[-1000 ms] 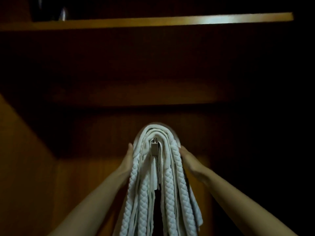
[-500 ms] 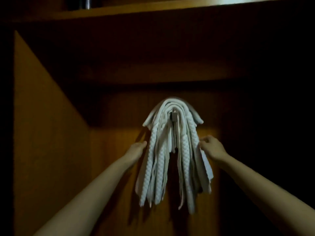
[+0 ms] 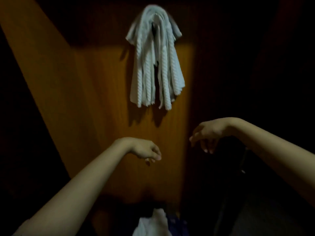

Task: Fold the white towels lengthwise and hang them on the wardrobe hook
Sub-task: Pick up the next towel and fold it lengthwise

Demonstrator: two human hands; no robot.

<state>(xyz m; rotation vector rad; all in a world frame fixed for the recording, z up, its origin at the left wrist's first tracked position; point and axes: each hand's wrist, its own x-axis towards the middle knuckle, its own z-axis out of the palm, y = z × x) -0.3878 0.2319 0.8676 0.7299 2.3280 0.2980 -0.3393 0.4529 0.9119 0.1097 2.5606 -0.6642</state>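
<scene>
High on the orange-brown wooden back panel of the wardrobe, the bundle of white towels with rope-like twisted edges hangs draped over a small metal hook, of which only a glint shows at the crown of the bundle. Layers fall to both sides of a dark central gap; the ends sit at roughly even height.

Left hand: well below the bundle, fingers loosely curled and drooping, grasping nothing. Right hand: also below and to the right, fingers hanging relaxed, released, touching nothing. Both are well apart from the towels.

Judgement: the hanging step looks complete for this bundle. To finish it well, check that the fold rides squarely on the hook so neither side outweighs the other, and that no outer layer sits only on its neighbours. The upper right corner flares outward; smoothing it down would reduce the slip risk. Any correction should be a light downward stroke, not a tug.

Counts:
- hooks seen: one
- hanging bundles: one; individual towels inside cannot be counted, as the layers blur together
- twisted edges visible: about four
- hands: two, both empty
- pale crumpled cloth at the bottom edge: one heap, identity unclear, possibly another towel awaiting folding.
</scene>
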